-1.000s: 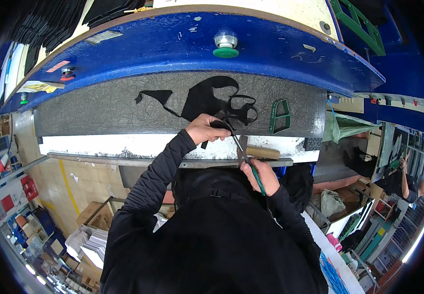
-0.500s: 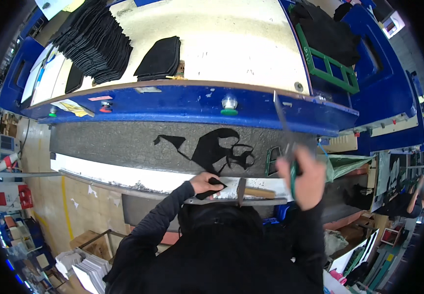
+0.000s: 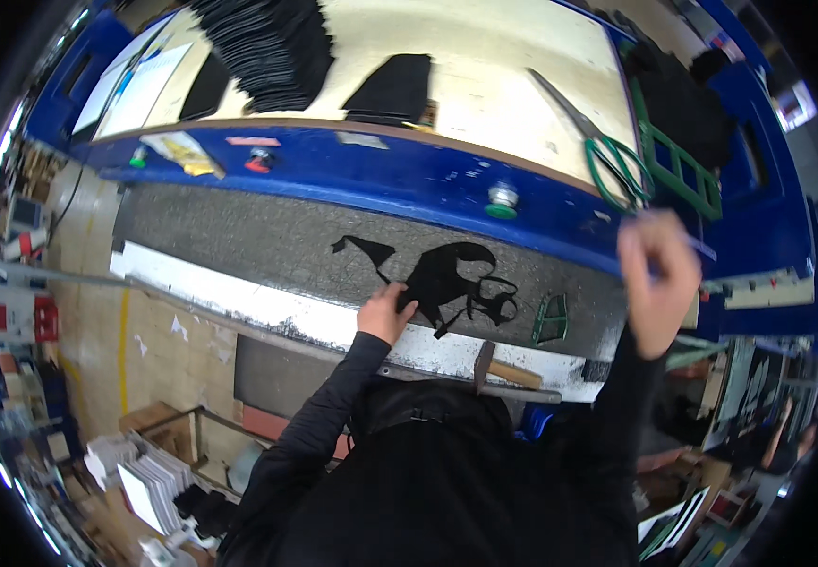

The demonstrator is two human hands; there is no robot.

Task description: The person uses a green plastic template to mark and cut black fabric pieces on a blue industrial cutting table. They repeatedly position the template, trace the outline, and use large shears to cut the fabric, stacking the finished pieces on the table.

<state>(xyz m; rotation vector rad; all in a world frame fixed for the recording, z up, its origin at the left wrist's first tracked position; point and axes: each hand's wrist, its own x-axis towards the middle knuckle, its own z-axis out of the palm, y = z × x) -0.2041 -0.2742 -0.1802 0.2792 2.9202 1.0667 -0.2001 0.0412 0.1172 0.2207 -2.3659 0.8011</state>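
Observation:
My left hand grips the near edge of a black cut fabric piece with loose strips, lying on the grey felt ledge below the blue table edge. My right hand is raised at the right with fingers loosely curled and nothing seen in it. It is just below and apart from the green-handled scissors. The scissors lie on the cream tabletop, blades pointing up-left.
A fanned stack of black cut pieces and a single black piece lie on the tabletop. Papers lie far left, a green frame right. A green button sits on the blue edge; a wooden-handled tool lies at the ledge.
My right hand lifted the scissors away from the fabric, set them on the tabletop and let go. My left hand stayed on the black fabric. My view tilted up over the table.

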